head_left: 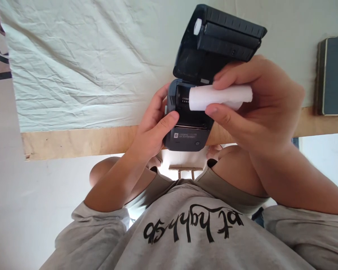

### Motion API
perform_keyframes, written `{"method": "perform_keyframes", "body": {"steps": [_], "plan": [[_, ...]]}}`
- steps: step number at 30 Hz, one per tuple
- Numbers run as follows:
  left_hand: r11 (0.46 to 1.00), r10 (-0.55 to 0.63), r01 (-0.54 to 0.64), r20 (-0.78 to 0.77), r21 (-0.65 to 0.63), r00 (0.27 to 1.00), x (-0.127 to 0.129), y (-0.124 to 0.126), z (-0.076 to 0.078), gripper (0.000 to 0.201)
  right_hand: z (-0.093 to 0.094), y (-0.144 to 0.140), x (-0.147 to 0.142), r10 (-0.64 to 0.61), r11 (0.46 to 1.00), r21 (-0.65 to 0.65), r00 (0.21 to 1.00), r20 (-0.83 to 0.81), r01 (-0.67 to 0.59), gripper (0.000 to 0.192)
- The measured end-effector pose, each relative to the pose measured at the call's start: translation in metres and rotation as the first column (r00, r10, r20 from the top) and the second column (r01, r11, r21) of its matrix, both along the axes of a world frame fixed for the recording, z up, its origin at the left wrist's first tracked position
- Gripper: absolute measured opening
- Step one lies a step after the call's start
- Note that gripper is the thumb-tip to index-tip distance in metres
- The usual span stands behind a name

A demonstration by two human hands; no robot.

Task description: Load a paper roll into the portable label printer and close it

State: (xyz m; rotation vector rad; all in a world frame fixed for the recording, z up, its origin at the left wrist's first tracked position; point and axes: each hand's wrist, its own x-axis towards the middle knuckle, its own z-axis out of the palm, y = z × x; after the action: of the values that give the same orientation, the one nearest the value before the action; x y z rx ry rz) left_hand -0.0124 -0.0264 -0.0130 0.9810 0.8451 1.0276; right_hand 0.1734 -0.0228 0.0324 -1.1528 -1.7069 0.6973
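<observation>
pinching a paper roll [219, 96], right hand [259, 108]; left hand [154, 127] grips open printer [191, 116] on wrinkled white cloth [81, 63] over wooden table [79, 140]

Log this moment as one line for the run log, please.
left hand: steadies printer | right hand: holds paper roll over its open bay | lid: up | surface: cloth-covered table

Printer [190, 131] at the table's [73, 140] near edge, lid [222, 37] raised behind it, paper roll [219, 96] over its open bay, cloth [81, 63] left, book [334, 75] at the right edge
</observation>
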Motion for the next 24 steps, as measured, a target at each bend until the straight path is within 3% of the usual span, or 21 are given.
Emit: {"method": "perform_keyframes", "body": {"steps": [3, 6, 9, 13, 17, 20, 22, 24], "plan": [[1.0, 0.012, -0.012, -0.004, 0.021, 1.0, 0.0, 0.001, -0.002, 0.045, -0.004, 0.003, 0.008, 0.02, 0.995, -0.097, 0.981, -0.195, -0.04, 0.039], [0.999, 0.027, -0.027, -0.012, 0.018, 1.0, 0.0, 0.002, -0.003, 0.042, -0.007, 0.01, 0.016, 0.076, 0.951, -0.241, 0.903, -0.422, -0.193, 0.061], [1.0, 0.027, -0.027, -0.004, 0.005, 1.0, 0.001, 0.004, -0.003, 0.04, -0.006, 0.015, 0.023, 0.008, 0.9, -0.384, 0.889, -0.458, -0.206, 0.059], [0.999, 0.044, -0.044, 0.027, 0.016, 0.999, 0.003, 0.005, -0.005, 0.038, -0.004, 0.019, 0.032, 0.035, 0.921, -0.338, 0.906, -0.423, -0.193, 0.045], [0.999, 0.048, -0.049, 0.039, 0.014, 0.998, 0.004, 0.005, -0.004, 0.036, -0.003, 0.014, 0.033, 0.083, 0.883, -0.4, 0.922, -0.378, -0.244, 0.05], [0.999, 0.039, -0.04, 0.044, 0.018, 0.998, 0.005, 0.005, -0.003, 0.035, -0.001, 0.007, 0.028, 0.128, 0.814, -0.424, 0.835, -0.535, -0.397, 0.067], [0.999, 0.042, -0.042, 0.044, 0.013, 0.998, 0.004, 0.005, -0.003, 0.035, -0.001, 0.003, 0.026, 0.136, 0.761, -0.437, 0.776, -0.616, -0.481, 0.059], [0.999, 0.045, -0.045, 0.029, 0.006, 0.999, 0.004, 0.005, -0.003, 0.036, 0.0, 0.002, 0.024, 0.134, 0.74, -0.442, 0.756, -0.641, -0.506, 0.047]]}}
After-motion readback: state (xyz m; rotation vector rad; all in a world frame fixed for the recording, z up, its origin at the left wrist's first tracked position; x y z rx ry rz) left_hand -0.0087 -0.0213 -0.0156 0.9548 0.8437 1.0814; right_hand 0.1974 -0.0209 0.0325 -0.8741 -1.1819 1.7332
